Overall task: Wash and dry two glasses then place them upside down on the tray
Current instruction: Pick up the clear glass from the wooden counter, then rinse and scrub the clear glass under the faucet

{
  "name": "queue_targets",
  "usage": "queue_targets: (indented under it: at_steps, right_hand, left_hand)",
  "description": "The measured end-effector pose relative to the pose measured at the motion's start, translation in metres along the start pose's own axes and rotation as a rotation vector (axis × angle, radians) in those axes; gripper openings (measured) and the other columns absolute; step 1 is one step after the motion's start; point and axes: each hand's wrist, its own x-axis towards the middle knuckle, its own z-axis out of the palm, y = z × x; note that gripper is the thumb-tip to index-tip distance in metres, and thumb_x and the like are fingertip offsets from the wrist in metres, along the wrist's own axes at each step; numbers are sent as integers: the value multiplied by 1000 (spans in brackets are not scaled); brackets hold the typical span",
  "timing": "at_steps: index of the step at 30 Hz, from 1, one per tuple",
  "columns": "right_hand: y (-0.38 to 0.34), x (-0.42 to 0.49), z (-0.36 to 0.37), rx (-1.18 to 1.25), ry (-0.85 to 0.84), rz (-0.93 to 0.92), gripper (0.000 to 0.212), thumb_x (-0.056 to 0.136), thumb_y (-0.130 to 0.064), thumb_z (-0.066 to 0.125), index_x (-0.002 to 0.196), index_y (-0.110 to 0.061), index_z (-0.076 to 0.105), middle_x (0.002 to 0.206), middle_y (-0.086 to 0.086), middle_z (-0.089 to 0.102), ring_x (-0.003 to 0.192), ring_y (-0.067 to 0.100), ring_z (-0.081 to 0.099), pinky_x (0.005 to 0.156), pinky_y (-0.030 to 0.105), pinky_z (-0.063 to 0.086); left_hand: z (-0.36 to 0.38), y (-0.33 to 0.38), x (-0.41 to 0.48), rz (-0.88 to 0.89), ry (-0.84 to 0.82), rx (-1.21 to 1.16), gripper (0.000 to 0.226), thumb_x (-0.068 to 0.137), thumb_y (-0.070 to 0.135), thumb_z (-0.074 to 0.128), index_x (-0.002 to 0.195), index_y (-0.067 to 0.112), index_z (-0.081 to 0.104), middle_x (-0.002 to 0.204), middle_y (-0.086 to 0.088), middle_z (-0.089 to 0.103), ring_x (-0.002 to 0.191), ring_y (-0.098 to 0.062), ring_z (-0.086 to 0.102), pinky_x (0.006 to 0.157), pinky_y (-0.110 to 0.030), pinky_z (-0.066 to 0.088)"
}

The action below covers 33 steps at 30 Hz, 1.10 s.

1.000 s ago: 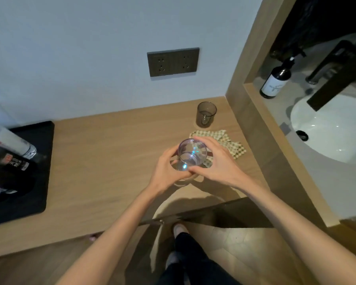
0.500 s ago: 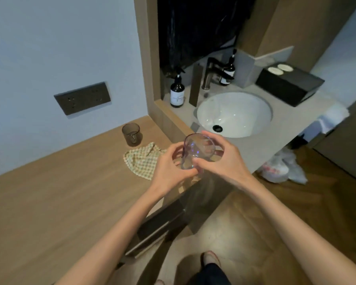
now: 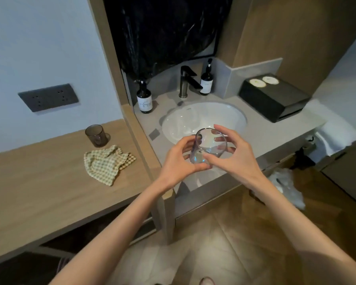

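Gripping a clear glass [image 3: 209, 147] from both sides, with the left hand [image 3: 178, 161] curled round its near wall and base and the right hand [image 3: 236, 155] wrapped round the far side, fingers showing through the wall. Holding it tipped, mouth upward, over the near edge of the sink [image 3: 230, 114], probably to carry it under the tap [image 3: 188, 81] straight beyond the hands. Using two hands likely for steadiness, smooth glass being slippery. Leaving a second, tinted glass [image 3: 96, 135] upright on the wooden surface [image 3: 39, 182] well off to the left of the hands, apparently awaiting its turn, with a checked cloth [image 3: 108, 163] crumpled just nearer, handy for drying. No tray in view, no water seen running; washing seemingly not yet begun.
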Motion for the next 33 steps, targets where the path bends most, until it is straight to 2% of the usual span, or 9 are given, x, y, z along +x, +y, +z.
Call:
queue_targets:
  at_steps: [5,9,12,17,23,25,28,30,33]
  right_hand:
    - [26,24,-49,33,-39,-49,69,68,-23,84,128,-27,52,122,-8,57,104,1,57,78,8,50]
    - [46,57,-69,77,-65,-63,70,67,-23,85,130,-23,53,124,-5,58,106,6,59,82,18,55]
    - [61,87,-77,108,-103,-64,70,67,-22,85,130,-21,53,124,-5,57,107,7,58,82,18,55]
    - [90,143,-75,146,-148,-49,68,66,-17,85,127,-24,54,122,-5,58,107,9,58,83,22,55]
    - [121,213,-59,137,-239,-32,72,61,-16,87,124,-29,55,123,-5,58,108,8,59,86,27,56]
    - [130,234,-52,105,-271,-29,74,58,-22,88,125,-28,56,124,-10,57,109,6,58,86,27,55]
    - [141,263,-43,123,-324,34,80,59,-22,90,130,-24,53,127,-8,55,111,5,57,88,26,54]
    - [148,280,-40,129,-397,60,81,60,-21,89,132,-22,51,129,-7,55,112,5,56,88,23,53]
    - [161,302,-39,129,-514,70,76,63,-20,89,130,-25,54,129,-12,56,114,1,55,88,19,53]
  left_hand:
    - [41,13,24,-27,9,-53,75,70,21,81,135,23,45,133,8,52,119,-3,49,88,-9,46]
    - [56,8,52,-90,14,-162,62,77,22,75,127,44,45,132,10,51,119,-7,53,90,-19,50]
    - [61,2,78,-194,29,-318,51,80,31,68,121,51,45,133,2,53,115,-15,58,93,-32,53]
    - [78,-24,130,-385,70,-721,50,79,40,56,128,39,47,119,-2,66,108,-28,64,93,-39,52]
    - [85,-46,201,-487,193,-1068,34,95,45,37,118,33,58,116,-8,66,99,-25,66,83,-37,57]
    - [85,-54,221,-557,277,-1205,38,95,45,39,122,26,58,124,-13,61,108,-27,61,81,-37,57]
    - [82,-69,246,-638,386,-1264,50,93,48,45,130,15,54,124,-13,60,105,-26,60,77,-35,59]
    - [80,-77,260,-643,407,-1257,45,94,49,42,120,15,58,111,-6,62,99,-22,58,78,-31,58]
    - [80,-87,276,-659,447,-1262,40,95,50,40,111,20,61,110,-4,62,93,-20,60,82,-31,55]
